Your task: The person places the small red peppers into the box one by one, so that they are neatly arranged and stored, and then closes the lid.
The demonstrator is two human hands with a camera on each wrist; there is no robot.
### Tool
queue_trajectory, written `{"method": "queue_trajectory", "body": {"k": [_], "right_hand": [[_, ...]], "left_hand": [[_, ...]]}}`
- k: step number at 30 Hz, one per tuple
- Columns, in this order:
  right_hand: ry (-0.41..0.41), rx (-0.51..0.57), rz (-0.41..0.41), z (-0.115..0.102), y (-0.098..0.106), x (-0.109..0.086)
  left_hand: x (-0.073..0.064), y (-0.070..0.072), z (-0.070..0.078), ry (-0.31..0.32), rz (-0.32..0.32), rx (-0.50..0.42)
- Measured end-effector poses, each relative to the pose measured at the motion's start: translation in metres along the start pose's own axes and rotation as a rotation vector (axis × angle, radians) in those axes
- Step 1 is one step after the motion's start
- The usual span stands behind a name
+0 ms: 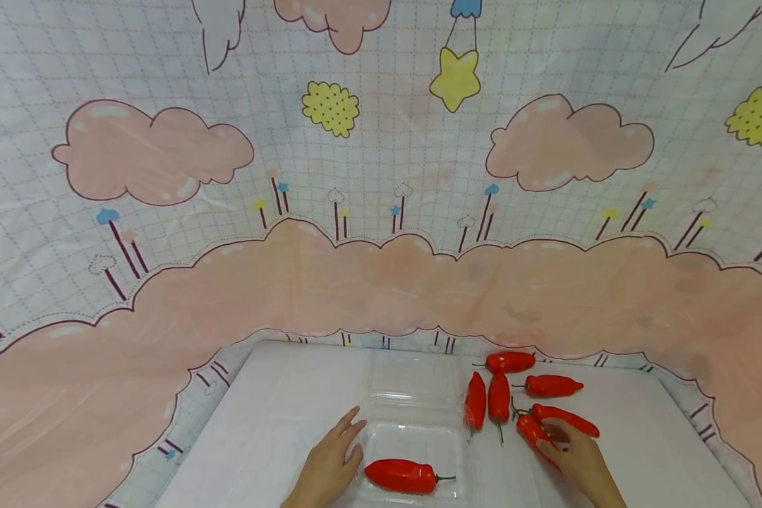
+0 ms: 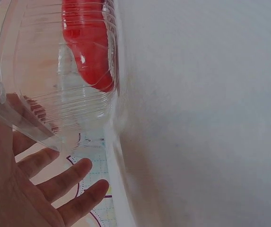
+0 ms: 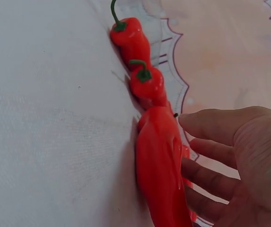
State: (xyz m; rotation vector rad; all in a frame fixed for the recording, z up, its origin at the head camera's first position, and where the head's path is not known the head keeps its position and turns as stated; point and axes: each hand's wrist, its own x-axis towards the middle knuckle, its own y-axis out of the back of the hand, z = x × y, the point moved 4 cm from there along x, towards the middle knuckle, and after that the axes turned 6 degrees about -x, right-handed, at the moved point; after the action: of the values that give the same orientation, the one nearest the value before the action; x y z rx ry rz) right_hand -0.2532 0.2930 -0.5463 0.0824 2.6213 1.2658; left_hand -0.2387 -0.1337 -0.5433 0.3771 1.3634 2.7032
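Note:
A clear plastic clamshell box point(image 1: 413, 437) lies unfolded on the white table, with one red pepper point(image 1: 401, 476) in its near half, green stem to the right. My left hand point(image 1: 330, 458) is at the box's left side, fingers spread and holding nothing; the left wrist view has its fingertips by the box's ribbed corner. Over on the right, my right hand point(image 1: 574, 451) reaches over a slanting red pepper point(image 1: 533, 432). In the right wrist view, loosely bent fingers lie along that pepper's point(image 3: 159, 161) side, and the thumb extends past its end.
Another red pepper point(image 1: 574, 421) lies just behind the right hand. Two peppers stand side by side along the box's right edge, one of them this pepper point(image 1: 499, 398). Farther back are a pepper point(image 1: 509, 362) and another point(image 1: 554, 386). A patterned cloth point(image 1: 381, 289) rises behind the table.

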Motion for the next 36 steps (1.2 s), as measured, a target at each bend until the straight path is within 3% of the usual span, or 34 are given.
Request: {"method": "queue_trajectory", "body": {"k": [13, 36], "right_hand": [[-0.048, 0.011, -0.042, 0.007, -0.011, 0.007], [-0.046, -0.033, -0.059, 0.005, -0.013, 0.003]], "left_hand": [[-0.001, 0.002, 0.001, -0.005, 0.003, 0.004], [0.0, 0.001, 0.001, -0.009, 0.014, -0.006]]}}
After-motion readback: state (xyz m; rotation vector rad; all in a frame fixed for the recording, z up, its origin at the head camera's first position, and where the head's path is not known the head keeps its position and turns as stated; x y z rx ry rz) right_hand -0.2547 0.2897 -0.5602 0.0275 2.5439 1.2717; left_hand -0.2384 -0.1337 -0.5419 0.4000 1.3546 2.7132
